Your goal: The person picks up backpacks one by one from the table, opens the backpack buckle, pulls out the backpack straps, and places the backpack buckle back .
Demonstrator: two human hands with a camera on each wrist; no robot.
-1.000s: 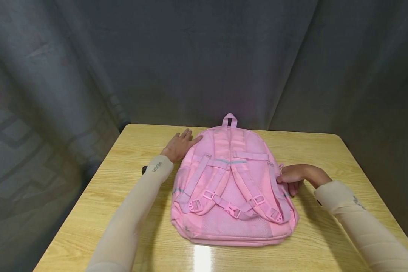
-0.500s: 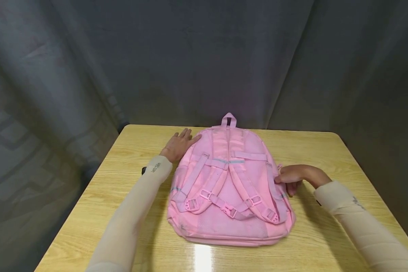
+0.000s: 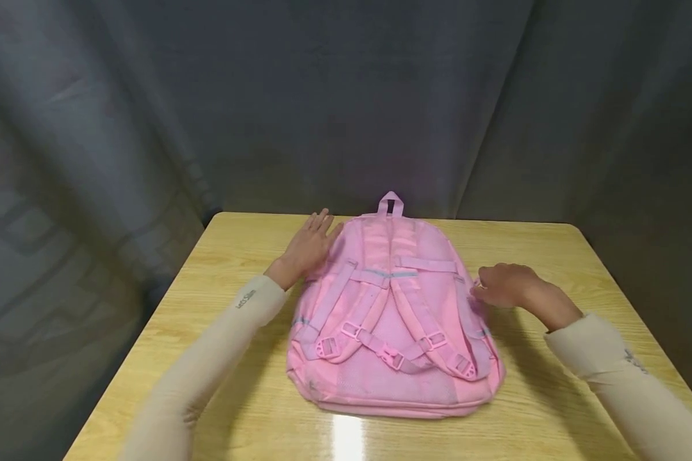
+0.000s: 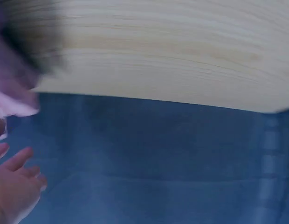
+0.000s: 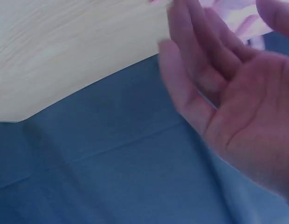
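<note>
A pink backpack [image 3: 392, 320] lies on the wooden table with its shoulder straps facing up and its top loop pointing away from me. The buckle [image 3: 390, 355] joining the two straps is fastened. My left hand [image 3: 307, 246] is at the bag's upper left edge, fingers straight and spread. On the other side, my right hand [image 3: 507, 285] hovers by the right edge, with loosely bent fingers. The right wrist view shows its bare palm [image 5: 256, 107] holding nothing. In the left wrist view only part of the left hand [image 4: 16, 189] shows, near a pink corner of the bag.
The light wooden table [image 3: 207, 269] extends around the backpack on all sides. Dark grey curtains [image 3: 346, 115] hang behind its far edge and along both sides. A bright reflection lies on the tabletop in front of the bag.
My right hand has let go of the bag's right side and risen slightly. My left hand has lifted a little from the upper left edge. The backpack has barely shifted.
</note>
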